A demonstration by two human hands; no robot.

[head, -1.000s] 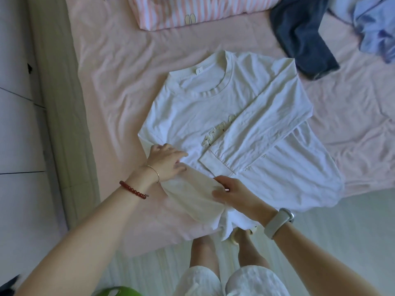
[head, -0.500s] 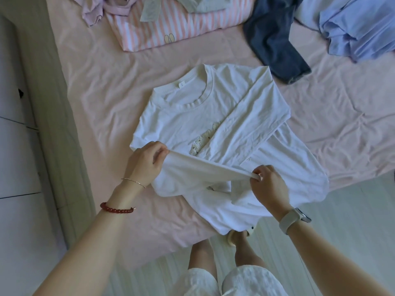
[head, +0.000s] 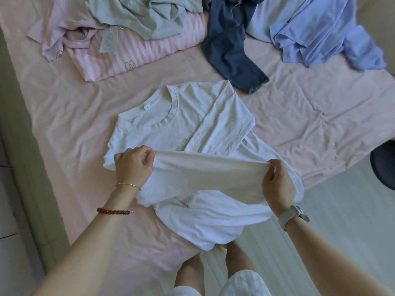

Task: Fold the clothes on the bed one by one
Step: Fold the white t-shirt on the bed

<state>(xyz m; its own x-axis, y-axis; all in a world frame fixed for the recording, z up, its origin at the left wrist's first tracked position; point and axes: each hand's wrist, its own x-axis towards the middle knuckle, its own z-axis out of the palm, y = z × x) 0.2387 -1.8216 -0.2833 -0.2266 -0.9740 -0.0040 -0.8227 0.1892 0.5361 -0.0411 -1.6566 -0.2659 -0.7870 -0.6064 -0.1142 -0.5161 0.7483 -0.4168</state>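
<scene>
**Sleeve Stretched Across the White Shirt**

Since a half second ago the two hands have drawn further apart, and the sleeve between them now spans almost the full width of the garment, pulled into a taut band; the view has also tipped up, bringing more of the clothes at the far side of the bed into sight.

The white long-sleeved shirt (head: 192,129) lies face up on the pink bed sheet (head: 74,124), collar away from the person and hem hanging over the near edge of the mattress. Its other sleeve is already folded diagonally across the chest. The left hand (head: 132,167) pinches the sleeve's upper edge near the shoulder, fingers curled round the cloth. The right hand (head: 277,184) grips the cuff end with fingers closed on it, just above the shirt's right side. The held sleeve is raised off the shirt body and sags a little below the line between the hands.

A red bead bracelet (head: 113,211) and a thin bangle sit on the left wrist; a pale-strapped watch (head: 292,216) is on the right.

Further off lie a pink striped garment (head: 139,50) with a grey garment (head: 145,16) on top of it, a dark blue garment (head: 230,50), and a crumpled light blue shirt (head: 320,35).
</scene>
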